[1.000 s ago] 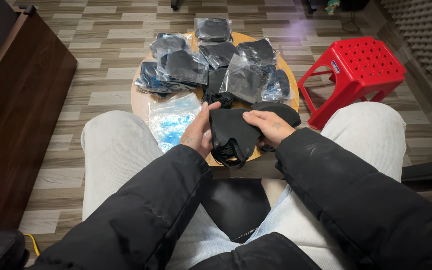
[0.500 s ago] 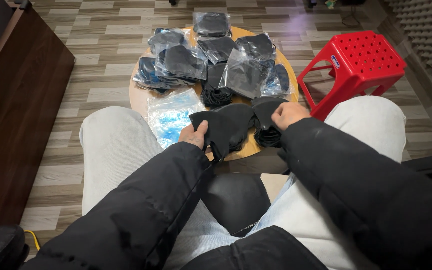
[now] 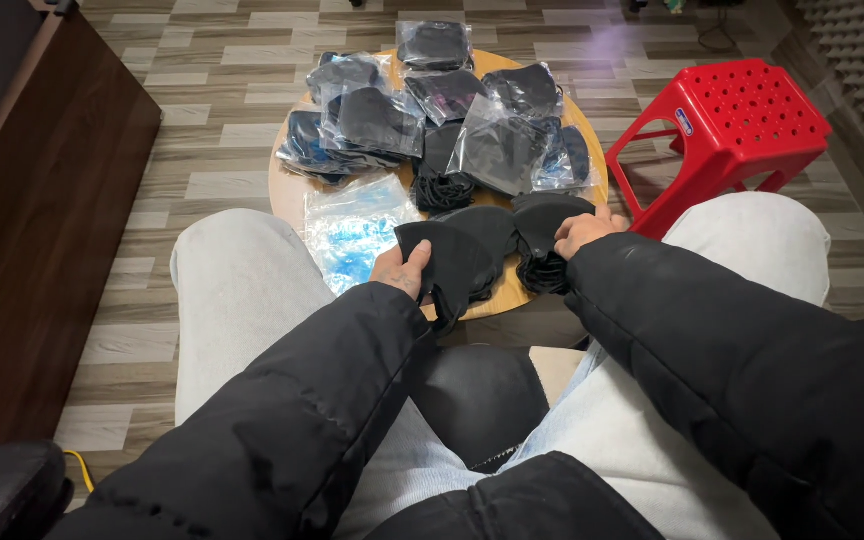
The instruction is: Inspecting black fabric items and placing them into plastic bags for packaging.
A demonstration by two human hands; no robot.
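I see both hands low in the middle of the frame, over the near edge of the round bench. My left hand is clenched on the left end of a black mask, thumb on top, fingers curled under the fabric. My right hand grips the mask's right end, where it overlaps a loose pile of more black masks lying on the bench edge. The mask hangs stretched between the two grips, its lower flap drooping past the bench rim toward my knees. Just left of the left hand lies a clear bag with blue inside. Beyond, in the upper middle of the frame, bagged masks cover the bench top, overlapping each other. A red stool stands at upper right, just beside the bench. A dark cabinet fills the left side
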